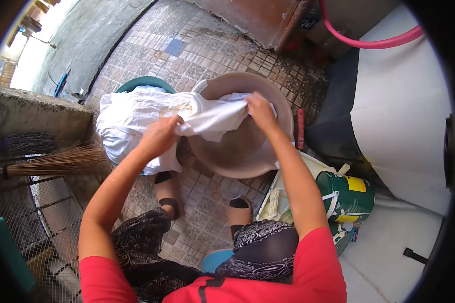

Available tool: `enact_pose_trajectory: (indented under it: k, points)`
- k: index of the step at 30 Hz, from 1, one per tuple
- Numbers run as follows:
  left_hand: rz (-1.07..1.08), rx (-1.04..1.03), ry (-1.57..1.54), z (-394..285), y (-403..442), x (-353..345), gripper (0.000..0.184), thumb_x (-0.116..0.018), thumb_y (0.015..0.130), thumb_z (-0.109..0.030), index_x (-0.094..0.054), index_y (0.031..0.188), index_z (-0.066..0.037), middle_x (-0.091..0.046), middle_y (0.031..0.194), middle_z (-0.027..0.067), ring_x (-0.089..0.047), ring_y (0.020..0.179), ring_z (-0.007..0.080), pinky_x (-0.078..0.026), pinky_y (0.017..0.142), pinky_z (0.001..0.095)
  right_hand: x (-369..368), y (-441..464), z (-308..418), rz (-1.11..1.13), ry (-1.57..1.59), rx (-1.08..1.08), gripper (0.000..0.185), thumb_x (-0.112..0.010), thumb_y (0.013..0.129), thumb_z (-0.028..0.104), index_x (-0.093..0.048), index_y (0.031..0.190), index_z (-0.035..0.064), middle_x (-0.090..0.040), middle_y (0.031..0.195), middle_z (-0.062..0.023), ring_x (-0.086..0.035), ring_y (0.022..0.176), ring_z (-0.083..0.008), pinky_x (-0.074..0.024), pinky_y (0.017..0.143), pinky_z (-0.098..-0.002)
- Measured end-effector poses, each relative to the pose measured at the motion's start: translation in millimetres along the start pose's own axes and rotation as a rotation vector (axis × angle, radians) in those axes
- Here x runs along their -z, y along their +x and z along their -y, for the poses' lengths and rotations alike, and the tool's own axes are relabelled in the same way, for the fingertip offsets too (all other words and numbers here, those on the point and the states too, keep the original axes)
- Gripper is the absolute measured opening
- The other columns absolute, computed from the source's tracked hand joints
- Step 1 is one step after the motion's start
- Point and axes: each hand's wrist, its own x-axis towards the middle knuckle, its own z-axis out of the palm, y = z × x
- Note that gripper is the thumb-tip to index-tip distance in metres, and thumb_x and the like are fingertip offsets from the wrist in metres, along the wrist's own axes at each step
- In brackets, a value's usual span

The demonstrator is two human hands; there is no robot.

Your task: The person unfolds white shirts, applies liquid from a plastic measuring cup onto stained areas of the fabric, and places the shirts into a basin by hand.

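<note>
A white cloth (216, 117) is stretched between my two hands over the left part of a wide beige-brown basin (284, 108). My left hand (162, 135) is closed on the cloth's near end, beside a heap of white laundry (129, 113). Fingers of my right hand (261, 110) grip the other end above the basin's middle. The heap lies on a teal basin (149, 82), mostly hidden beneath it. Where the held cloth ends and the heap begins, I cannot tell. The bottom of the beige-brown basin looks wet or dull; any water is hard to make out.
Tiled floor (207, 232) lies around my feet. To the right are a red-handled tool (301, 126), a white tray (265, 204) and a green paint bucket (351, 197). A stick broom (60, 160) and wire mesh (50, 237) are at left. A pink hoop (371, 44) hangs upper right.
</note>
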Motion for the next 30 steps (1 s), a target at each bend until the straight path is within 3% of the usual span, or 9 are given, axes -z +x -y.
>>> enact_pose_trajectory:
  k: [5, 10, 13, 14, 18, 20, 22, 25, 30]
  points:
    - [-0.407, -0.003, -0.276, 1, -5, 94, 0.021, -0.058, 0.078, 0.004, -0.051, 0.097, -0.004, -0.056, 0.093, 0.0097, -0.055, 0.079, 0.0227, -0.044, 0.062, 0.0306, 119, 82, 126, -0.422, 0.135, 0.262, 0.014, -0.057, 0.077, -0.004, -0.059, 0.089, 0.0033, -0.056, 0.084, -0.0117, -0.057, 0.077, -0.0301, -0.0464, 0.071, -0.0353]
    - [-0.568, -0.137, -0.183, -30, -42, 141, 0.019, -0.053, 0.075, 0.011, -0.049, 0.088, -0.002, -0.056, 0.095, 0.008, -0.054, 0.083, 0.0177, -0.041, 0.07, 0.0262, 164, 57, 177, -0.533, -0.03, 0.436, 0.013, -0.055, 0.073, -0.004, -0.057, 0.085, 0.0019, -0.055, 0.086, -0.0109, -0.056, 0.079, -0.0287, -0.0461, 0.073, -0.0343]
    - [-0.422, -0.126, -0.278, -44, -67, 115, 0.026, -0.051, 0.069, 0.016, -0.048, 0.088, -0.001, -0.059, 0.092, 0.0119, -0.058, 0.089, 0.0235, -0.044, 0.079, 0.0299, 164, 9, 150, -0.272, -0.102, 0.301, 0.014, -0.055, 0.069, -0.003, -0.054, 0.083, 0.0011, -0.054, 0.086, -0.012, -0.054, 0.083, -0.0289, -0.0451, 0.075, -0.036]
    - [-0.315, -0.106, -0.371, -45, -74, 99, 0.027, -0.049, 0.068, 0.017, -0.049, 0.089, -0.001, -0.06, 0.091, 0.0127, -0.059, 0.087, 0.0256, -0.045, 0.078, 0.031, 158, -8, 143, -0.122, -0.096, 0.135, 0.012, -0.055, 0.07, 0.0, -0.054, 0.082, 0.0014, -0.052, 0.084, -0.0128, -0.054, 0.083, -0.0297, -0.0445, 0.074, -0.037]
    - [0.049, -0.026, -0.358, -30, -90, 3, 0.02, -0.055, 0.074, 0.004, -0.056, 0.093, -0.005, -0.063, 0.087, 0.0124, -0.062, 0.083, 0.0319, -0.049, 0.072, 0.0388, 105, -91, 63, 0.277, -0.306, -0.133, 0.009, -0.057, 0.074, 0.01, -0.057, 0.083, 0.0064, -0.055, 0.087, -0.0092, -0.055, 0.086, -0.0274, -0.0463, 0.074, -0.0388]
    - [0.241, -0.069, -0.324, -19, -104, -40, 0.016, -0.057, 0.075, -0.004, -0.058, 0.091, -0.008, -0.063, 0.086, 0.0106, -0.062, 0.083, 0.0315, -0.05, 0.072, 0.0396, 80, -128, 60, 0.165, -0.416, -0.031, 0.013, -0.058, 0.074, 0.004, -0.058, 0.087, 0.0066, -0.055, 0.097, -0.0068, -0.054, 0.092, -0.0272, -0.047, 0.076, -0.0401]
    - [0.298, -0.288, -0.246, -14, -117, -66, 0.017, -0.057, 0.074, -0.005, -0.057, 0.091, -0.008, -0.061, 0.088, 0.0077, -0.061, 0.086, 0.0287, -0.048, 0.074, 0.0382, 61, -156, 80, -0.019, -0.276, 0.036, 0.018, -0.062, 0.074, 0.006, -0.06, 0.092, 0.0067, -0.059, 0.097, -0.0094, -0.058, 0.087, -0.0279, -0.049, 0.072, -0.0389]
    - [0.306, -0.361, -0.226, -16, -123, -68, 0.018, -0.057, 0.073, -0.006, -0.057, 0.09, -0.009, -0.058, 0.09, 0.0056, -0.059, 0.088, 0.0261, -0.047, 0.076, 0.0362, 36, -200, 98, 0.197, -0.076, 0.174, 0.026, -0.068, 0.073, 0.016, -0.058, 0.095, 0.0058, -0.059, 0.089, -0.0104, -0.06, 0.081, -0.0277, -0.05, 0.07, -0.0361]
    - [0.296, -0.361, -0.148, -7, -127, -69, 0.015, -0.055, 0.075, -0.011, -0.056, 0.09, -0.011, -0.056, 0.088, 0.0041, -0.058, 0.085, 0.0235, -0.046, 0.074, 0.0341, -6, -271, 79, 0.311, -0.032, -0.133, 0.066, -0.075, 0.069, 0.033, -0.044, 0.118, 0.0035, -0.051, 0.112, -0.0157, -0.053, 0.103, -0.033, -0.0453, 0.087, -0.0384]
